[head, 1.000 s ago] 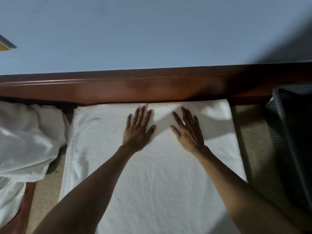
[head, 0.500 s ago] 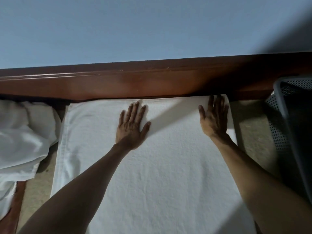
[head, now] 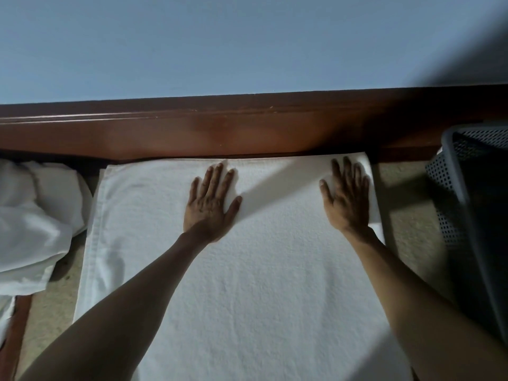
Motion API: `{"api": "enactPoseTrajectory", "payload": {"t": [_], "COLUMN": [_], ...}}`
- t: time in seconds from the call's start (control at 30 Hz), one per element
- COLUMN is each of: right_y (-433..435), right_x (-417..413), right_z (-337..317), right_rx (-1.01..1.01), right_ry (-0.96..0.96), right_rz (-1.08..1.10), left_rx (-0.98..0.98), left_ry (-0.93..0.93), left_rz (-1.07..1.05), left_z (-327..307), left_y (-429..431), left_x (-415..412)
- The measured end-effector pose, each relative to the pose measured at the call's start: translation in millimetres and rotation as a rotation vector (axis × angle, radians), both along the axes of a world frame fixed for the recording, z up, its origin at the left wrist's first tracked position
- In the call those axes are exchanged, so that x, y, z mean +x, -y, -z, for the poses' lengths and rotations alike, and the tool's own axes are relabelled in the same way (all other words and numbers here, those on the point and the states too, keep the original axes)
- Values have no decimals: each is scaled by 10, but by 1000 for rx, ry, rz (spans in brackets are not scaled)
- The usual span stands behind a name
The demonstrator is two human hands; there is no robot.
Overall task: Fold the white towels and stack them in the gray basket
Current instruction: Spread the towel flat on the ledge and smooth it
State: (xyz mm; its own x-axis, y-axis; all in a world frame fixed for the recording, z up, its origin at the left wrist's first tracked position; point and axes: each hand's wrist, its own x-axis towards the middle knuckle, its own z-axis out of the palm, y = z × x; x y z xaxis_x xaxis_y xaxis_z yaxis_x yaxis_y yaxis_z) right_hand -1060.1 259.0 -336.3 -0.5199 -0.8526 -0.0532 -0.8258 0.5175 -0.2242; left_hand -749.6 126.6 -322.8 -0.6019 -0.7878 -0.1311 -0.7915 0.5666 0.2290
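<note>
Towel (head: 247, 284) first: the white one lies spread flat down the middle of the beige surface (head: 406, 210), its far edge butted against the brown wooden board (head: 247, 127). My left hand (head: 210, 204) lies flat on the cloth at the far middle, fingers straight and spread, gripping nothing. My right hand (head: 347, 199) lies flat on the far right corner, fingers straight as well, holding nothing. I read this as smoothing ahead of a fold.

What could go wrong, as I judge it:
- Pushing outward with the right palm could drag that corner askew, so the edges would not meet when folded.
- Pressing toward the board could bunch the far hem against it.
- A careless lift on the left could catch the crumpled pile of white towels (head: 35, 224), which sits just beside the far left corner.

Room for moving: none on the far side, where the board blocks the way. On the right, a bare strip separates the towel from the gray basket (head: 450, 166), which stands apart from it. I cannot tell what the basket's dark interior holds. On the left, only a narrow gap remains. The near end of the towel runs out of view.
</note>
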Motion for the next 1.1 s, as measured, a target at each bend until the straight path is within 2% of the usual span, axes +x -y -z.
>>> {"api": "enactPoseTrajectory", "payload": {"t": [0.1,0.23,0.33,0.5,0.73,0.97,1.03,1.1], "right_y": [191,414,476,470,474,510,521,493], "right_x": [267,1188,1629,1604,1638,1689,1819,2078], "right_z": [-85,-100,13,77,57,31,-30,-106], "right_rx": [-34,-134,-110,-170,-205,-134,-106,-121], "right_ry": [63,130,121,15,-12,6,29,38], "right_rz": [104,-83,-64,-23,-13,-2,6,-81], "left_rx": [1,16,33,40,32,15,42,83], "left_ry": [-6,-18,-25,-22,68,-4,-52,-67], "left_rz": [4,9,29,30,-286,-404,-329,-232], "left_z": [8,18,29,-5,-83,-70,-83,-51], "left_y": [7,9,24,97,710,568,238,-157], "left_x": [8,15,71,589,1699,1566,1466,1424]}}
